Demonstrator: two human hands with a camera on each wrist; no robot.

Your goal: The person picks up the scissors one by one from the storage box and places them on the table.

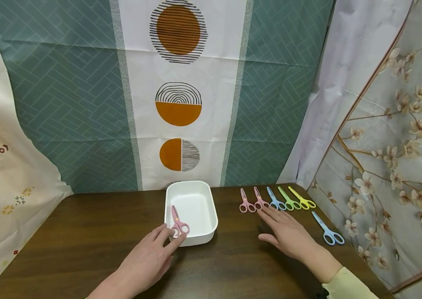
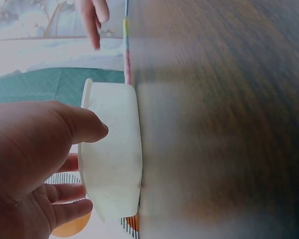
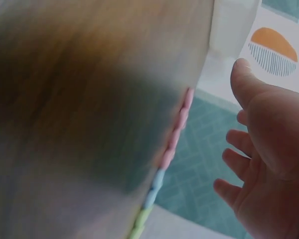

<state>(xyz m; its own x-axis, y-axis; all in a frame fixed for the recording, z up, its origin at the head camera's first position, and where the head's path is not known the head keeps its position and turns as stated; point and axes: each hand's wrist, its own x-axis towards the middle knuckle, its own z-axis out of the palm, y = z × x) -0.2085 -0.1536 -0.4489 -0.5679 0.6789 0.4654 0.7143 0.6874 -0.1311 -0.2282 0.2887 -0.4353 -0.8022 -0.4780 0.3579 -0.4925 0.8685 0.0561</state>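
Observation:
My left hand is at the near left corner of a white rectangular box, its fingertips by the rim. In the left wrist view, the thumb overlaps the box's outer wall, and the other fingers spread past the rim. A pair of pink scissors leans inside the box, handles close to these fingertips. My right hand hovers with straight, spread fingers near a row of scissors: two pink pairs, a blue pair, a green pair and a yellow pair. It holds nothing.
Another blue pair of scissors lies apart at the right, near the table's edge. The dark wooden table backs onto a green and white patterned curtain. A floral curtain hangs along the right side.

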